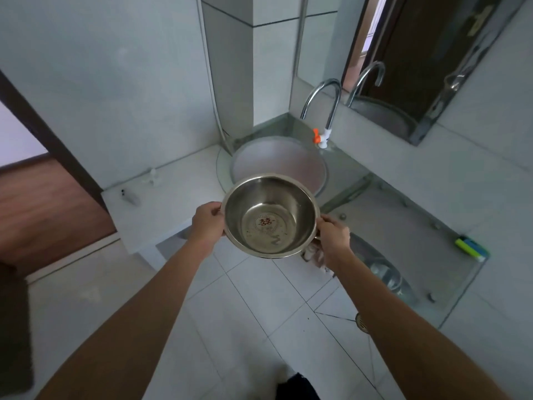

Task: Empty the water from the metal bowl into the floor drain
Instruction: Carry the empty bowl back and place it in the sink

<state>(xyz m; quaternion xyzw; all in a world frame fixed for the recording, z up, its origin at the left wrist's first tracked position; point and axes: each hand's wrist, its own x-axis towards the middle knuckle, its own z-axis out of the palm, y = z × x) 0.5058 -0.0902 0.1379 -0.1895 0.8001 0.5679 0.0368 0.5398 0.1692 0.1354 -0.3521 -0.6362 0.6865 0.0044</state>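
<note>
Gripping the metal bowl [270, 217] by opposite sides of its rim, the left hand [207, 223] and right hand [334, 236] have their fingers closed around the thin edge, holding it level in the air. Stiff, smooth steel with shallow water likely feels light but slippery. The floor drain [362, 323] lies below and right of the right fingers.

I see both bare forearms stretched forward and up, converging toward the middle. My left hand [207, 222] curls at the left rim of the metal bowl [271, 216], thumb on top. My right hand [334, 235] clasps the opposite rim, fingers seemingly wrapped beneath, though I can't see them clearly. Wrists level.
</note>
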